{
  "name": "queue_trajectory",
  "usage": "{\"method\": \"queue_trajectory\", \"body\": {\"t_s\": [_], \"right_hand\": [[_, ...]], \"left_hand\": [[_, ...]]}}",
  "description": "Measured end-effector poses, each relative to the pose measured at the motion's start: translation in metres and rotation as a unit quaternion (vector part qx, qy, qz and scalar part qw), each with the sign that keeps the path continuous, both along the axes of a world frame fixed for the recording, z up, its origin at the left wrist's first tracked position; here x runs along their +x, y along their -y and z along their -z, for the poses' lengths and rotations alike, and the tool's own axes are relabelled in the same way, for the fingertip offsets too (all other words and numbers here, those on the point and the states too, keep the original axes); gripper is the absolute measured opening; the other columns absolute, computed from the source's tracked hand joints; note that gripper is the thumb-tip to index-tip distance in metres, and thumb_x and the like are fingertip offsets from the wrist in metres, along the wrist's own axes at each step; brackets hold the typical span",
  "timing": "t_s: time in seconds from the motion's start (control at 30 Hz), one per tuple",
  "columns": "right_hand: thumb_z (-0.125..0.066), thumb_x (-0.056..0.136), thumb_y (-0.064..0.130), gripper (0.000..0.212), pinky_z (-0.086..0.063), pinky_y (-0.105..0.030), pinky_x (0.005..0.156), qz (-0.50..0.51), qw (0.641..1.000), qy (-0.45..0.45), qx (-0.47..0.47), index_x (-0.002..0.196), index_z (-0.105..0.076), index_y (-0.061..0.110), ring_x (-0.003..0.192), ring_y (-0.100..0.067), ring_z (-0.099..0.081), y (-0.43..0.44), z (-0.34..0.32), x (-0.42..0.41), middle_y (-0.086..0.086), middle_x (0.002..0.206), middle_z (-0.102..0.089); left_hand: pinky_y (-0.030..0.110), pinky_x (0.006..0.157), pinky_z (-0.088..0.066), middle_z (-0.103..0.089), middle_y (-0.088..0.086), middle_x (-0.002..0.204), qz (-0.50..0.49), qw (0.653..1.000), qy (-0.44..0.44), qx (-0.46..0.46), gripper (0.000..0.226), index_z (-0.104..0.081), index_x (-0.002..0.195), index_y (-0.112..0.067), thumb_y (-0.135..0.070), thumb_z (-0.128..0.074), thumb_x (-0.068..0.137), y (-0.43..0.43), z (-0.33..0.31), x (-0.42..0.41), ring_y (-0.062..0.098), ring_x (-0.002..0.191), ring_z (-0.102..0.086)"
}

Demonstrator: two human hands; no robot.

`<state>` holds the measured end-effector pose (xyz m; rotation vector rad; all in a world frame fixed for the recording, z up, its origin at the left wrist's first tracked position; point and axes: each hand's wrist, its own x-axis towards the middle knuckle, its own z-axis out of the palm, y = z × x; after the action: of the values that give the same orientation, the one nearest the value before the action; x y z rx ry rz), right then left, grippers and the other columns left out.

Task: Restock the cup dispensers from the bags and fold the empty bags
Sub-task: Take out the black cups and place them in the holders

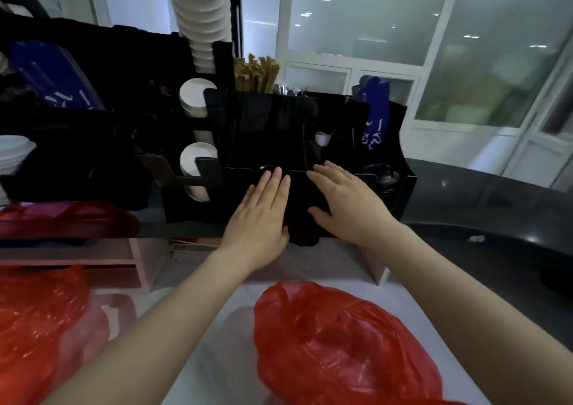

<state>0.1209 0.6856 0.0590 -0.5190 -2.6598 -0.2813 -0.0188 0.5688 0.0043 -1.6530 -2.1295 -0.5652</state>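
A black cup dispenser [273, 131] stands at the middle of the counter. White cups [193, 99] lie stacked in its left slots, and a tall white cup stack [201, 10] rises above it. My left hand [259, 215] lies flat with straight fingers against the dispenser's front. My right hand [344, 201] lies flat beside it on the same front, thumb spread. Neither hand holds anything. A red plastic bag [335, 339] lies crumpled on the white surface below my arms. A second red bag [34, 321] sits at the lower left.
Brown stir sticks [255, 74] stand in a compartment behind the dispenser. Blue sleeves [373, 114] fill its right slot. A third red bag [62, 218] lies on the shelf to the left. A dark curved counter [496, 227] runs to the right. Glass partitions stand behind.
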Motion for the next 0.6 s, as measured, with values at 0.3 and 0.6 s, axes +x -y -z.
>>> {"method": "queue_trajectory", "body": {"t_s": [0.3, 0.6], "right_hand": [[-0.068, 0.082, 0.014, 0.050, -0.038, -0.033, 0.102, 0.082, 0.987, -0.137, -0.035, 0.130, -0.056, 0.011, 0.127, -0.025, -0.046, -0.054, 0.005, 0.067, -0.005, 0.133, -0.056], [-0.072, 0.080, 0.020, 0.052, -0.036, -0.039, 0.101, 0.131, 0.985, -0.110, -0.008, 0.130, -0.057, 0.015, 0.125, -0.025, -0.048, -0.099, 0.014, 0.071, -0.004, 0.131, -0.058]], "left_hand": [[0.030, 0.113, 0.013, 0.013, 0.006, 0.159, 0.028, 0.999, -0.030, 0.005, 0.082, 0.008, 0.151, -0.016, -0.028, -0.047, 0.091, -0.057, -0.009, 0.027, 0.017, 0.145, 0.015], [0.033, 0.115, 0.009, -0.007, 0.011, 0.159, -0.018, 0.998, -0.062, 0.024, 0.082, -0.006, 0.151, -0.011, -0.024, -0.053, 0.087, -0.077, -0.011, 0.025, 0.023, 0.147, -0.001]]}}
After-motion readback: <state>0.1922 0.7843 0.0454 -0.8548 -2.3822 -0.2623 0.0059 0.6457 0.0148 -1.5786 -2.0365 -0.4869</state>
